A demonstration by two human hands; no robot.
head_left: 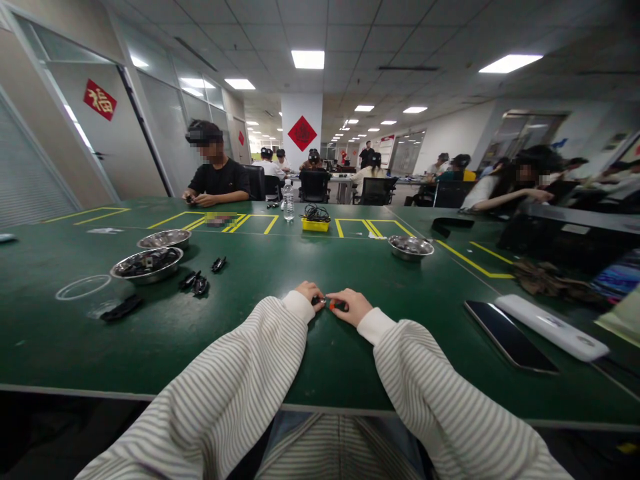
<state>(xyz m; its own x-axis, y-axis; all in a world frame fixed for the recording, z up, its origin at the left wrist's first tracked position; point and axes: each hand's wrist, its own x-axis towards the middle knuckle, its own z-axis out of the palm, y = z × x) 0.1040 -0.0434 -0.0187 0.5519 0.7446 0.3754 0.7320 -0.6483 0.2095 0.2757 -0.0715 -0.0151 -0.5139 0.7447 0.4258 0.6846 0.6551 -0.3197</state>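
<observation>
Nine o'clock: steel bowl [150, 277] of dark parts [150, 261], contents indistinct. Six o'clock, over tabletop [270, 263]: left hand [309, 293] curled round a small dark piece [317, 301], mostly hidden; right hand [354, 307] pinches an orange-and-black item [333, 305], contact between them unclear.

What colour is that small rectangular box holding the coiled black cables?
The box is bright yellow, best seen in the head view.

smooth, glossy on desk [345, 373]; shiny metal on bowls [156, 275]; clear plastic on bottle [289, 202]; soft matt cloth on sleeves [260, 360].
</observation>
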